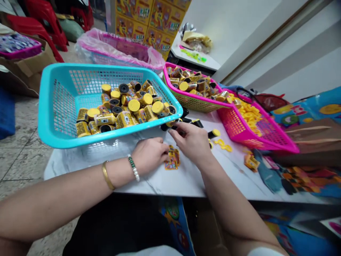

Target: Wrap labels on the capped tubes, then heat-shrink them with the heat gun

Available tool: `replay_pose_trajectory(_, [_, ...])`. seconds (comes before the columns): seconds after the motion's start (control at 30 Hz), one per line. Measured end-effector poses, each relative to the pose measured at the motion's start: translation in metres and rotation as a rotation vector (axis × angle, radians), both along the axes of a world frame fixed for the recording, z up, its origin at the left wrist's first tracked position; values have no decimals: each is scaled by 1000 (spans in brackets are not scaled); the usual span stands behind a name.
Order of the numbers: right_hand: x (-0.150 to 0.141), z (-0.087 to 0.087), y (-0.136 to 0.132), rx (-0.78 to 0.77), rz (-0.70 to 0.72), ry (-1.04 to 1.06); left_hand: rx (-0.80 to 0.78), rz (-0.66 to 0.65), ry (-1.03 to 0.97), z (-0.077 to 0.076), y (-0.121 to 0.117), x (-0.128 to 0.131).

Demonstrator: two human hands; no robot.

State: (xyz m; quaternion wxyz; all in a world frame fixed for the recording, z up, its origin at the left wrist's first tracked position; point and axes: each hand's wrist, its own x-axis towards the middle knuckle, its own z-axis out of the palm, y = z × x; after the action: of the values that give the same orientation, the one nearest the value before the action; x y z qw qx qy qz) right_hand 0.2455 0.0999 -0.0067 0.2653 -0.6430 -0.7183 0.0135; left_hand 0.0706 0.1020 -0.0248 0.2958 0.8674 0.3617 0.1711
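Observation:
My left hand (150, 154) is closed, its fingertips curled at the edge of a small pile of yellow printed labels (172, 161) on the table. Just to the right, my right hand (193, 140) pinches at a small black canister (165, 126) with some yellow on it, by the rim of the turquoise basket (106, 137). The fingers partly hide it. Several more black pieces lie behind this hand, and a black canister with a yellow cap (215, 133) is to its right. Yellow-labelled canisters (124, 119) fill part of the turquoise basket.
A pink basket (197, 101) of labelled canisters stands behind right, beside another pink basket (269, 140) with yellow plastic parts. Loose yellow pieces (223, 145) lie on the white table (226, 177). A plastic-lined basket (119, 53) and stacked yellow boxes (149, 21) are behind.

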Motion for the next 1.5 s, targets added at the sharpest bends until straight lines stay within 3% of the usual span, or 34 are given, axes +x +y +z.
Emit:
replay_pose_trajectory(0.1, [-7,-4,2,9,-16,5,52,-51,134,-1,-1,5])
replay_pose_trajectory(0.27, [-5,6,-26,15,-97,182,79,-30,110,1,5,-4])
replay_pose_trajectory(0.37, [1,3,-43,-155,-133,393,93,-4,-20,0,9,-11])
replay_pose_trajectory(0.47, [1,-6,-50,-415,-33,697,123,6,-157,-1,9,-13])
replay_pose_trajectory(0.53, [-3,-12,-51,-484,0,835,123,48,-252,1,7,-12])
replay_pose_trajectory(0.63, [-9,-17,-51,-346,-99,885,35,187,-396,8,1,-10])
replay_pose_trajectory(0.73, [-11,-19,-55,-163,-193,826,-172,251,-484,14,-6,-9])
replay_pose_trajectory(0.97, [-21,-21,-61,0,-180,712,-507,344,-623,15,-15,-7])
replay_pose_trajectory(1.1, [-24,-24,-61,20,-182,686,-552,366,-651,18,-18,-7])
replay_pose_trajectory(1.27, [-25,-25,-67,31,-51,682,-707,394,-611,18,-10,-5])
replay_pose_trajectory(1.4, [-24,-25,-68,-27,-49,819,-863,432,-682,17,-6,-4])
replay_pose_trajectory(1.5, [-25,-23,-66,-88,-71,921,-890,388,-748,17,-7,-3])
